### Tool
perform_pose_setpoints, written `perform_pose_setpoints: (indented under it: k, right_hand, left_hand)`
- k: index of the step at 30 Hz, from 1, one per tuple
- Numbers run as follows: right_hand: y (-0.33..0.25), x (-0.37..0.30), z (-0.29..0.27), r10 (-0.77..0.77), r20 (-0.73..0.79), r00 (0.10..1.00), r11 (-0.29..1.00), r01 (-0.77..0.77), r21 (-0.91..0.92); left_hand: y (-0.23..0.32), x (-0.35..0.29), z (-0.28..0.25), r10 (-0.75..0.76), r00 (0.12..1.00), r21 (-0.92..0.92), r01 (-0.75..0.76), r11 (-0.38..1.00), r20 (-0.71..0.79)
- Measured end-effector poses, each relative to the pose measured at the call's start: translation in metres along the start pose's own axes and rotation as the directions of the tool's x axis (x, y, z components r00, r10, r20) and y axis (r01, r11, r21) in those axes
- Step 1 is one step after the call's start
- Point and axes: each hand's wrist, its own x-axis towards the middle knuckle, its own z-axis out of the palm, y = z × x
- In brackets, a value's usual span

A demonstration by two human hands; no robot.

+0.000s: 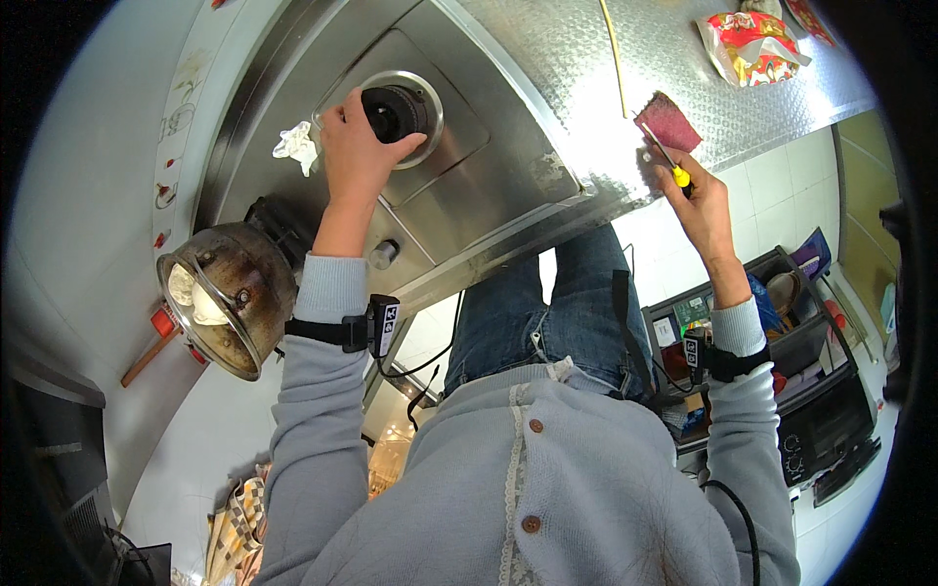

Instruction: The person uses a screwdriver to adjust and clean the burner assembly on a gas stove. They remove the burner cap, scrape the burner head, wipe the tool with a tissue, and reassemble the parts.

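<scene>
My left hand (363, 146) reaches over the steel gas stove (459, 186), its thumb and fingers curved around the black round burner (393, 112). A shiny metal ring (436, 103) encircles that burner. In my right hand (702, 210), at the counter's front edge, is a screwdriver (681, 177) with a yellow and black handle. Its shaft points up and left, over a dark red cloth (674, 123) lying on the counter. The fingers partly hide the handle. A crumpled white tissue (295, 146) lies on the stove beside my left hand.
Left of my forearm sits a stained pot (239, 283) with a glass lid. A control knob (385, 254) projects from the stove. The textured metal counter (547, 39) carries a thin yellow stick (614, 54) and a red-and-white packet (752, 49). A loaded dark rack (811, 322) stands at right.
</scene>
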Motion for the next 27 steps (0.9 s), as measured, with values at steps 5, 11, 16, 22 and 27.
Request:
perform_pose_setpoints:
  k: [5,11,16,22,27]
  right_hand:
    - [-0.004,0.003,0.006,-0.011,-0.001,1.0,0.999,0.011,0.037]
    - [-0.009,0.004,0.003,-0.013,0.02,1.0,1.0,0.014,-0.003]
    - [-0.009,0.003,0.0,-0.011,0.008,1.0,0.999,0.011,-0.035]
    - [-0.011,0.001,0.0,-0.009,0.016,1.0,1.0,0.01,-0.019]
    - [-0.011,0.001,0.002,0.002,0.027,1.0,1.0,-0.001,-0.028]
  left_hand:
    - [-0.001,0.003,-0.001,0.012,1.0,-0.016,-0.011,1.0,0.027]
    - [0.002,0.0,-0.001,0.048,0.999,0.045,-0.049,0.998,0.024]
    - [-0.01,0.007,-0.005,0.14,0.987,0.005,-0.141,0.99,0.079]
    - [-0.018,0.008,-0.006,0.283,0.956,-0.006,-0.284,0.959,0.074]
    - [-0.027,0.015,-0.012,0.387,0.913,-0.084,-0.379,0.922,0.128]
